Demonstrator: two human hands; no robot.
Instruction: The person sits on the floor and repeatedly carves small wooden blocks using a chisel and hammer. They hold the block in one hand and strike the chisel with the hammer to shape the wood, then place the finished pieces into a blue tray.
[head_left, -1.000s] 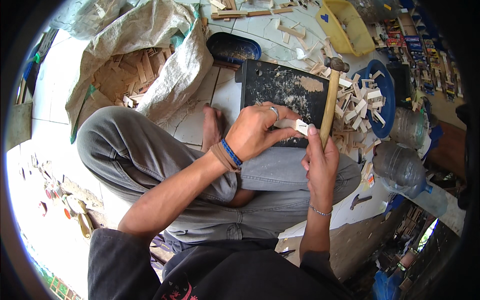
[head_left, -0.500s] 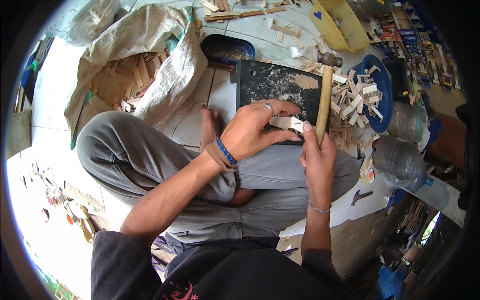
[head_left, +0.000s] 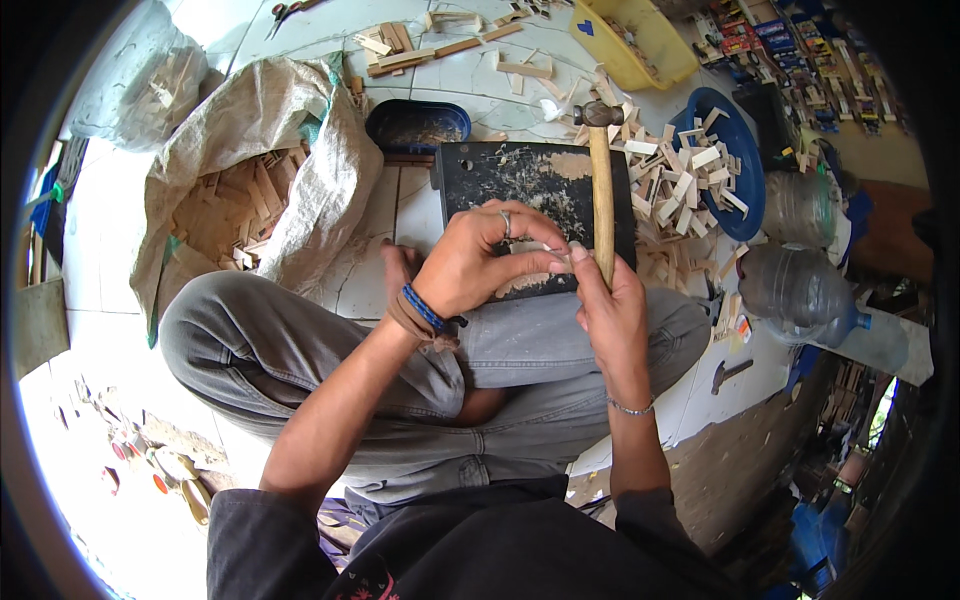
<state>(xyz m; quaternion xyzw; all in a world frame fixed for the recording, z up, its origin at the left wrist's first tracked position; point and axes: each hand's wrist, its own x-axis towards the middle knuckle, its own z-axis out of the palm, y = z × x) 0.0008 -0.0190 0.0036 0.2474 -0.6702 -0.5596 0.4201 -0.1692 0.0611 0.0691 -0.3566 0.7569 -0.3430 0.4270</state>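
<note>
My right hand (head_left: 615,318) is wrapped round the wooden handle of a hammer (head_left: 602,190), whose metal head points away from me. Pinched in my left hand (head_left: 478,255) is a small pale wooden piece (head_left: 563,254), mostly covered by the fingers. My right thumb tip meets it at the left fingertips. Both hands are over the near edge of a scuffed black board (head_left: 520,170), which lies in front of my crossed legs. Pale wood crumbs are scattered across the board.
At left stands a woven sack (head_left: 335,190) of wood offcuts. A blue oval tray (head_left: 420,122) lies beyond the board. Small wooden pieces heap by a blue basin (head_left: 750,170) at right, near a yellow tub (head_left: 655,50) and plastic bottles (head_left: 800,290). Another hammer (head_left: 730,373) rests on the floor.
My hands have drawn closer together, and the wooden piece has turned so that less of it shows. The view has shifted, moving the board and hammer leftward in the picture.
</note>
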